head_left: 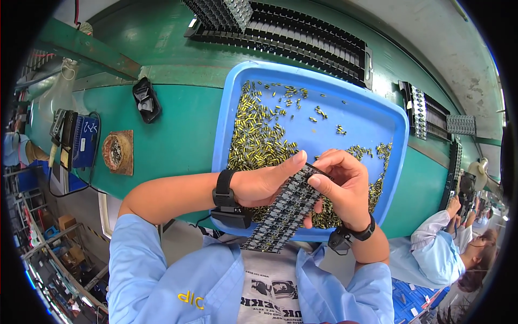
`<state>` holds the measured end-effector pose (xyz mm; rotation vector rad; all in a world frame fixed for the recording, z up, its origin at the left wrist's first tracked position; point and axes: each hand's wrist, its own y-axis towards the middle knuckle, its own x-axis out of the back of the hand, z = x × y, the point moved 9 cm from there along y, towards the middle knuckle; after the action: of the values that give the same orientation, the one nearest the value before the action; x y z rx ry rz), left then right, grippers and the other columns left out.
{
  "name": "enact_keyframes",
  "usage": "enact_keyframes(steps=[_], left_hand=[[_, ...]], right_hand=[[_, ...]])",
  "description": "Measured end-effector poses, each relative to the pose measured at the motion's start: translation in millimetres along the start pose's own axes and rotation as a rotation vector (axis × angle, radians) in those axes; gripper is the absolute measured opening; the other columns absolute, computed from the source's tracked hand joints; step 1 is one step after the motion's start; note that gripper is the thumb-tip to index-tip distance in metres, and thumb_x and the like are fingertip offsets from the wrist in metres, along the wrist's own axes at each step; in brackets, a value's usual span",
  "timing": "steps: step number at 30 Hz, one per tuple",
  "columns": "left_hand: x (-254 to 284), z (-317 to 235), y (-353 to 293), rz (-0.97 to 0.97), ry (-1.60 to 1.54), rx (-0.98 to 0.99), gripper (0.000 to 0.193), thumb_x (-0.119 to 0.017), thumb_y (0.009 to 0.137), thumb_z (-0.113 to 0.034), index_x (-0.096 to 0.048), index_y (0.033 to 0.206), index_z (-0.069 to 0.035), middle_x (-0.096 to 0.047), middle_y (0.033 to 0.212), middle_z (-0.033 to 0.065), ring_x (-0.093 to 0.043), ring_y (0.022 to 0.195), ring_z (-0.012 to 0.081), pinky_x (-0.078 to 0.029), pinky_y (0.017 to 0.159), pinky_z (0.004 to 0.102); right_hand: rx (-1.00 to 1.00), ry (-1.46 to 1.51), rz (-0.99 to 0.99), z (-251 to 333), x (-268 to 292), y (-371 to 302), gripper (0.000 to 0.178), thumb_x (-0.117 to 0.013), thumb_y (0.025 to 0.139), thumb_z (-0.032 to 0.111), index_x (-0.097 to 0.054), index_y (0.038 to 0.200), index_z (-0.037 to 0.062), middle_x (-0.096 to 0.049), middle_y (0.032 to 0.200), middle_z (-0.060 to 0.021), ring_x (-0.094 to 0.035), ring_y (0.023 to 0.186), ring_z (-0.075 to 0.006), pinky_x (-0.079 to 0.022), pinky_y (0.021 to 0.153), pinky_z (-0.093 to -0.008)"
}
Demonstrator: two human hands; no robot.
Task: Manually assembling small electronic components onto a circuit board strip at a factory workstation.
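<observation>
My left hand (261,185) grips a dark circuit board panel (286,213) with rows of small repeated sections, its thumb near the upper edge. The panel is tilted above the front of a blue plastic tray (402,140). My right hand (348,186) is closed at the panel's upper right corner, thumb and forefinger pressed close together. Whatever lies between those fingertips is too small to make out. Many small black-and-gold cylindrical capacitors (253,135) lie in the tray, heaped thickest at its left, with loose ones scattered toward the back and right.
Behind the tray stands a long black slotted rack (291,40) holding board panels (221,13). Another rack (431,110) is at the right. On the green bench to the left are a round container (116,152), a black holder (146,101) and a blue soldering station (83,140). A co-worker (431,251) sits at right.
</observation>
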<state>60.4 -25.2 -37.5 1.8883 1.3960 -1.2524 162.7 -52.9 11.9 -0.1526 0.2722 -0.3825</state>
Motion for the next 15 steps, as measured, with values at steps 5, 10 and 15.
enact_keyframes(steps=[5,10,15], left_hand=[[2.0,0.2,-0.4,-0.017,0.006,0.007,0.099,-0.026,0.095,-0.088,-0.056,0.140,-0.005,-0.068,0.125,0.0182,-0.073,0.109,0.0340,-0.060,0.094,0.0462],[-0.6,-0.1,0.3,-0.009,0.033,0.021,0.108,-0.024,0.091,-0.092,-0.052,0.145,-0.003,-0.067,0.126,0.0173,-0.072,0.110,0.0339,-0.060,0.095,0.0468],[-15.4,-11.5,1.3,0.083,-0.135,-0.074,0.109,-0.023,0.092,-0.090,-0.049,0.147,0.000,-0.069,0.119,0.0154,-0.075,0.102,0.0305,-0.062,0.088,0.0415]], right_hand=[[0.023,-0.017,-0.031,-2.9,2.7,0.0,0.023,-0.080,0.092,0.002,-0.066,0.109,-0.0043,-0.071,0.099,-0.0116,-0.069,0.074,-0.0107,-0.058,0.048,-0.0212],[-0.019,0.024,-0.001,-5.1,3.0,1.1,0.019,-0.078,0.094,0.003,-0.067,0.107,-0.0029,-0.071,0.102,-0.0105,-0.069,0.074,-0.0123,-0.057,0.052,-0.0249],[0.033,-0.132,-0.071,9.2,21.9,7.0,0.010,-0.070,0.096,0.004,-0.067,0.104,-0.0002,-0.067,0.101,-0.0081,-0.067,0.090,-0.0140,-0.055,0.081,-0.0296]])
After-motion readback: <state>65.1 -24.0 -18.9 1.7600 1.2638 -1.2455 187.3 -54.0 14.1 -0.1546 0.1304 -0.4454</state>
